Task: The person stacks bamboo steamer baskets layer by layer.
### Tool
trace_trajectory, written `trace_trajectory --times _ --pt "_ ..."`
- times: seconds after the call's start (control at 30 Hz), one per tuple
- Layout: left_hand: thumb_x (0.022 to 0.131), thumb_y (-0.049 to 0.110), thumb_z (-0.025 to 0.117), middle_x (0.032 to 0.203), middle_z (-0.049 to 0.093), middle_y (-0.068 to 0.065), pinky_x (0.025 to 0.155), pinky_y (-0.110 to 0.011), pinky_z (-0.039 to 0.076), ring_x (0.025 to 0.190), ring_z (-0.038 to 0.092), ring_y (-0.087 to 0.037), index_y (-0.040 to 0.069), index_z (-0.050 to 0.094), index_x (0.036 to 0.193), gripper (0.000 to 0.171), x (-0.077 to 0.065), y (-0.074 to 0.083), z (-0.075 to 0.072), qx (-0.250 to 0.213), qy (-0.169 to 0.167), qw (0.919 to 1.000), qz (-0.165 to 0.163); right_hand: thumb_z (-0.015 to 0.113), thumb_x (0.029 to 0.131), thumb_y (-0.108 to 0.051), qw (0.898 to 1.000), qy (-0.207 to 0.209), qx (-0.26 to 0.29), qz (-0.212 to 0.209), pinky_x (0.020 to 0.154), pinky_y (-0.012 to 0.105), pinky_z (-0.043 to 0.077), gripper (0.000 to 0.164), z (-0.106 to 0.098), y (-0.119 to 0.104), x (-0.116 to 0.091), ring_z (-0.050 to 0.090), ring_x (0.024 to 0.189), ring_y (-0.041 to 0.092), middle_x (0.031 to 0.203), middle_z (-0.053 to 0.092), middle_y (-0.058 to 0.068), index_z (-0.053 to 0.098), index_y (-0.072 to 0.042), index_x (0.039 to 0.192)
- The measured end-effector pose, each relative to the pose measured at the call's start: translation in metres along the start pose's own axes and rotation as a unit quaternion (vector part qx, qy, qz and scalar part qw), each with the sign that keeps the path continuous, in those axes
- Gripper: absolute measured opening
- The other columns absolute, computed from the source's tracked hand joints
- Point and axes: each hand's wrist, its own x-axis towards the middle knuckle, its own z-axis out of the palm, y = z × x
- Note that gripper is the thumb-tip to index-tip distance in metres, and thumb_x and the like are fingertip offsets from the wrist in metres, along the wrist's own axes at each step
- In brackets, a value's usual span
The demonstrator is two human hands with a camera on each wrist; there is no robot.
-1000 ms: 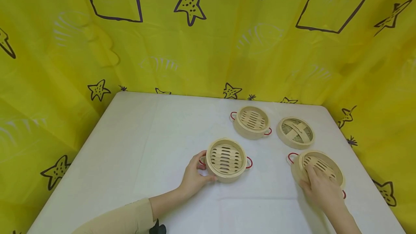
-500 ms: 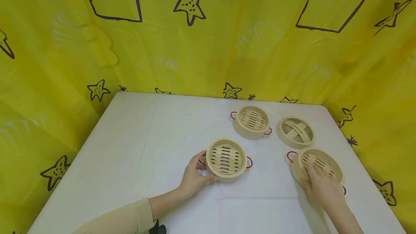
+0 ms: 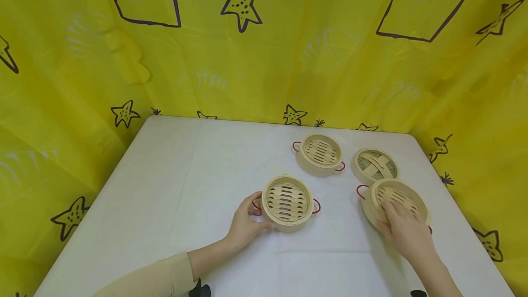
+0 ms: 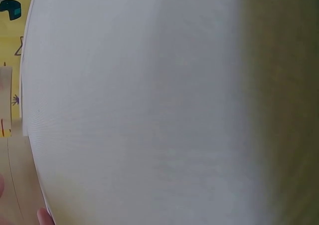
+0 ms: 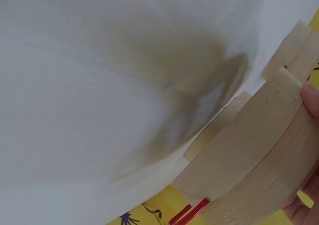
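Four-finger side and thumb of my left hand curl round the left wall of a round bamboo steamer basket on the table. Its slatted floor faces up and a red handle shows at its right; the left wrist view catches only a sliver of bamboo wall. My right hand grips a second steamer basket by its near wall, fingers reaching inside. That basket is tilted and raised off the cloth, its shadow below it in the right wrist view, where its wall fills the lower right. The hand hides part of its slats.
A third steamer basket with red handles sits farther back. Right of it lies a woven bamboo lid, its near edge overlapped by the raised basket. White cloth covers the table; a yellow patterned curtain hangs behind and beside it.
My right hand has lifted its steamer basket and moved it away from me and slightly left, toward the lid. My left hand and its basket have stayed put.
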Motion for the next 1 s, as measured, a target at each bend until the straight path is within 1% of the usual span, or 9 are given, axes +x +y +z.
trace_trajectory --times 0.23,0.47,0.53,0.67,0.83,1.0 --pt "0.061 0.01 0.083 0.123 0.048 -0.011 0.068 -0.021 0.043 0.089 0.052 -0.022 0.006 0.042 0.131 0.081 0.0 0.0 -0.002 -0.001 -0.006 1.0 -0.005 0.075 0.065 -0.014 1.0 -0.004 0.007 -0.007 0.071 0.053 0.038 0.042 -0.006 -0.012 0.011 0.055 0.085 0.039 0.091 0.057 0.016 0.05 -0.005 0.097" --pt "0.061 0.011 0.082 0.125 0.047 -0.012 0.068 -0.021 0.043 0.089 0.053 -0.023 0.006 0.042 0.131 0.08 0.0 -0.002 -0.002 -0.004 -0.008 1.0 0.004 0.076 0.063 -0.014 0.999 0.013 0.014 -0.042 0.072 0.052 0.039 0.042 -0.009 -0.026 0.022 0.055 0.083 0.038 0.086 0.056 0.014 0.051 -0.006 0.096" --pt "0.061 0.01 0.082 0.126 0.047 -0.013 0.067 -0.021 0.043 0.089 0.053 -0.024 0.006 0.043 0.131 0.08 0.0 -0.001 -0.001 -0.008 -0.007 0.9999 0.007 0.076 0.063 -0.015 0.999 0.012 0.014 -0.047 0.072 0.052 0.04 0.042 -0.01 -0.03 0.026 0.054 0.082 0.038 0.085 0.056 0.013 0.051 -0.006 0.096" --pt "0.061 0.009 0.082 0.125 0.047 -0.014 0.065 -0.019 0.043 0.089 0.053 -0.025 0.005 0.043 0.131 0.08 -0.001 0.0 -0.001 -0.014 -0.007 0.9998 0.01 0.076 0.063 -0.014 0.998 0.019 0.018 -0.063 0.074 0.05 0.041 0.041 -0.011 -0.039 0.032 0.054 0.082 0.033 0.084 0.056 0.011 0.051 -0.007 0.095" --pt "0.062 0.01 0.082 0.125 0.046 -0.014 0.063 -0.018 0.042 0.09 0.052 -0.026 0.006 0.041 0.132 0.081 -0.002 0.002 -0.001 -0.021 -0.009 0.9997 0.002 0.075 0.063 -0.013 0.995 0.031 0.021 -0.088 0.079 0.049 0.041 0.041 -0.009 -0.048 0.04 0.054 0.086 0.03 0.085 0.055 0.01 0.051 -0.007 0.096" --pt "0.062 0.011 0.082 0.125 0.046 -0.012 0.064 -0.019 0.042 0.092 0.052 -0.026 0.008 0.041 0.133 0.081 -0.002 0.003 -0.002 -0.026 -0.008 0.9996 -0.005 0.075 0.063 -0.014 0.994 0.031 0.025 -0.101 0.079 0.048 0.041 0.041 -0.007 -0.057 0.047 0.053 0.087 0.028 0.086 0.055 0.007 0.051 -0.008 0.096"
